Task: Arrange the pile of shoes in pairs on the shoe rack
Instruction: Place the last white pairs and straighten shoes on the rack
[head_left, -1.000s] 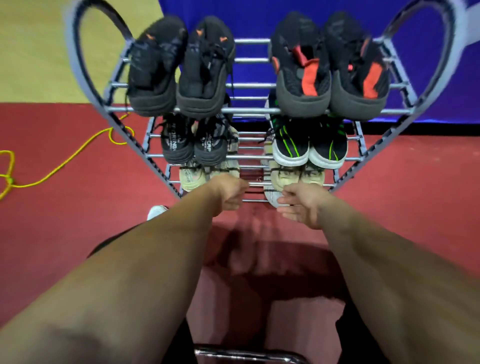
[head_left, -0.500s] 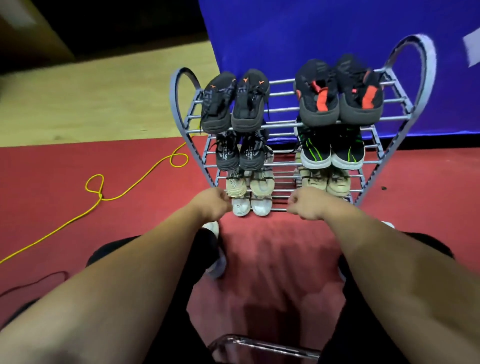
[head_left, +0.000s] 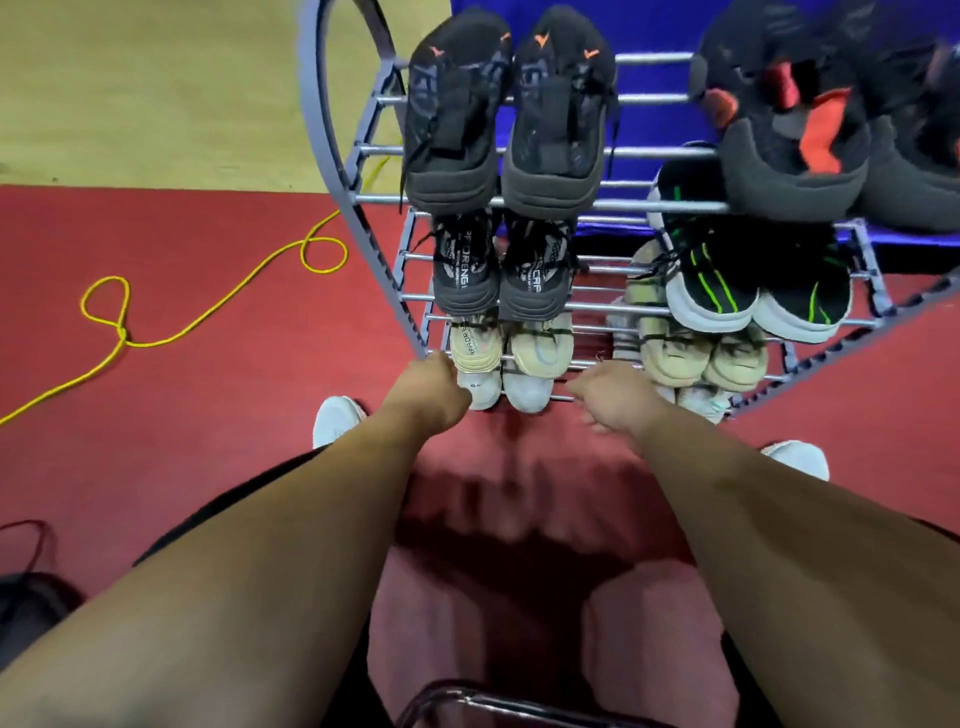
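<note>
Head view: paired shoes (head_left: 558, 119) fill your grey metal-tube shoe rack (head_left: 660, 152), so little seems left; at six o'clock your left grip (head_left: 431, 389) and right grip (head_left: 613, 397) curl, contents unclear.

Both hands are reaching to the bottom of the shoe rack (head_left: 660, 152). The left hand (head_left: 431, 387) is touching the white pair (head_left: 527, 392), its fingers hidden. The right hand (head_left: 615, 397) is curling its blurred fingers (head_left: 579, 387) just beside that pair. A beige pair (head_left: 540, 348) is sitting just above the fingers.
</note>
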